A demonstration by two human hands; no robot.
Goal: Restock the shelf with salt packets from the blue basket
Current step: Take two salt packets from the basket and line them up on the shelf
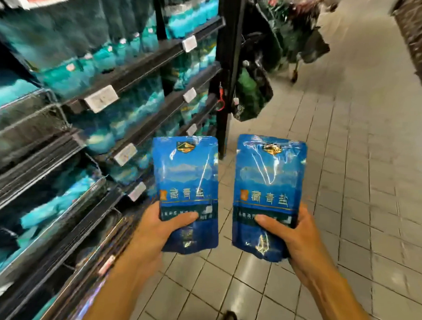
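Observation:
I hold two blue salt packets upright in front of me, over the tiled aisle floor. My left hand [153,232] grips the lower part of the left packet [185,180], thumb across its front. My right hand [296,238] grips the lower part of the right packet [268,184] the same way. The shelf [126,74] stands to my left, its tiers filled with teal and blue packets, blurred by motion. The blue basket is not in view.
White price tags [100,98] line the shelf rails. A black upright post [226,88] ends the shelving, with dark green bags [252,94] hanging beside it. Grey tiled floor [349,190] stretches to the right. Blurred displays stand far back.

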